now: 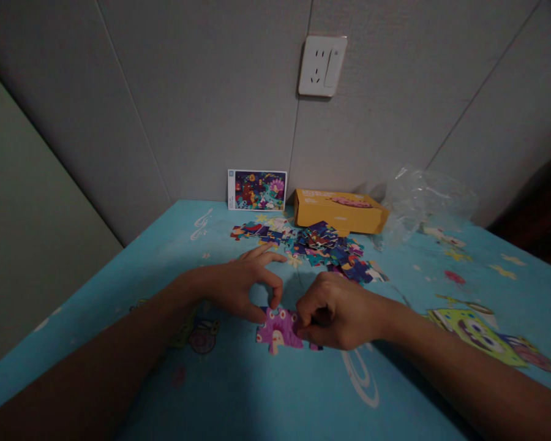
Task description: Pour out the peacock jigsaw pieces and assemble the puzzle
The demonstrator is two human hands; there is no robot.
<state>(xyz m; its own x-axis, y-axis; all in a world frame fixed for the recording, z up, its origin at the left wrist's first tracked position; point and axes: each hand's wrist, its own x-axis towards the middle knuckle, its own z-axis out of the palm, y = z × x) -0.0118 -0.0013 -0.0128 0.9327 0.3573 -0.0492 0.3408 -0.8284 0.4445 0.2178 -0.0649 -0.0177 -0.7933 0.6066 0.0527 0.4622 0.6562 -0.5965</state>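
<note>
A small joined patch of pink jigsaw puzzle pieces point(280, 334) lies flat on the blue patterned cloth, a dark blue bit showing at its lower right. At the patch's upper left edge, my left hand point(245, 282) has thumb and index finger closed on a puzzle piece, its other fingers stretched forward. My right hand point(333, 309) is curled, thumb and index finger pinched at the right side of the patch. Its fingers cover part of the piece they hold.
Beyond my hands lies a heap of loose puzzle pieces point(324, 242). A picture card point(259, 190) leans on the wall beside a yellow box point(340, 211). Crumpled clear plastic point(422, 199) sits to the right. A socket point(322, 66) is on the wall.
</note>
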